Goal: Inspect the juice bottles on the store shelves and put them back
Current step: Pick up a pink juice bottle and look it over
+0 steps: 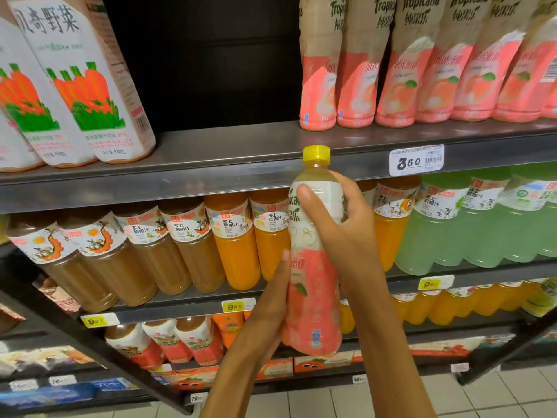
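Two hands held one peach juice bottle point(313, 267) upright in front of the shelving, its yellow cap point(316, 152) level with the front edge of the upper shelf point(211, 152). Right hand point(346, 233): curled round the bottle's upper half from the right side, thumb lying across the white part of the label, fingers wrapped behind and mostly hidden. Left hand point(271, 300): gripping the lower pink section from the left, thumb pressed up along the label, remaining fingers behind the bottle and not visible. Bottle label: white above, pink below, with a peach picture and partly readable Tropicana lettering. Upper shelf, right: one row of matching pink Tropicana bottles point(422, 70), standing side by side. Upper shelf, left: several white carrot-print cartons point(81, 86), leaning; a dark gap lay between cartons and pink bottles. Shelf edge: one white price tag point(416, 160) reading 3.50, just right of the held bottle's cap. Middle shelf: brown juice bottles point(120, 260) at left, orange juice bottles point(238, 245) at centre, pale green bottles point(470, 224) at right. Yellow price tags point(236, 306) fronted that shelf's edge. Lower shelves: further orange and red-labelled drinks, too blurred to catalogue. Floor: pale tiles point(482, 396) at bottom right.
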Demonstrator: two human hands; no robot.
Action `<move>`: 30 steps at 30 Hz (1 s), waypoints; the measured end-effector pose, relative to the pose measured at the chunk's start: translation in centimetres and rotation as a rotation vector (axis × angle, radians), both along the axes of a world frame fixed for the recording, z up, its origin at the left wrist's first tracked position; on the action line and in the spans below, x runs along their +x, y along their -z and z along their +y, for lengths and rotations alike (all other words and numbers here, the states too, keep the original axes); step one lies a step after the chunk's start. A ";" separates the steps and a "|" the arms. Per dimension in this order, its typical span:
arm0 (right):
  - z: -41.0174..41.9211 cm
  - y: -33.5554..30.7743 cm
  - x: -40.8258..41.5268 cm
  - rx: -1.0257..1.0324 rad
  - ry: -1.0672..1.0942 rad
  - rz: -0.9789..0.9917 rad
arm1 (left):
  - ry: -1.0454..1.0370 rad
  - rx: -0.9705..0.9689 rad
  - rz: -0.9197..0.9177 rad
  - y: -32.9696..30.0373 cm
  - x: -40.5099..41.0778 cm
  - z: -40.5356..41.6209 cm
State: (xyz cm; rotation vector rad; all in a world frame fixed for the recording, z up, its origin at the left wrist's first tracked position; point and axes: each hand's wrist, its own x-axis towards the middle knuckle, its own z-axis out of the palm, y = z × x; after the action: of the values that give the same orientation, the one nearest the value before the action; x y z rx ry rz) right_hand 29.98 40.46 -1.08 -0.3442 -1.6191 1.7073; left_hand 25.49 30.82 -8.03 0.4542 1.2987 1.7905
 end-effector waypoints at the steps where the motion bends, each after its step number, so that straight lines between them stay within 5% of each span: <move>1: 0.1 0.2 0.0 -0.037 -0.014 0.010 | 0.020 0.002 0.013 -0.1 0.0 -0.1; 11: 2.1 1.2 0.4 -0.301 -0.324 0.098 | 0.162 -0.032 -0.020 -0.7 -0.5 -1.7; 19: 2.8 1.2 -0.2 -0.266 -0.228 -0.005 | 0.055 -0.223 0.205 -2.3 -0.6 -0.8; 30: 3.0 1.5 -0.9 -0.439 -0.361 0.212 | 0.317 0.097 -0.176 -1.0 -1.4 -1.7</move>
State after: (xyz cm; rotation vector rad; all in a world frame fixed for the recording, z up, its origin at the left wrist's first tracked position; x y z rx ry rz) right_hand 29.08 43.46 -2.54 -0.0720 -1.1936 2.2937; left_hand 24.07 29.11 -7.06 0.5131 0.9632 1.5908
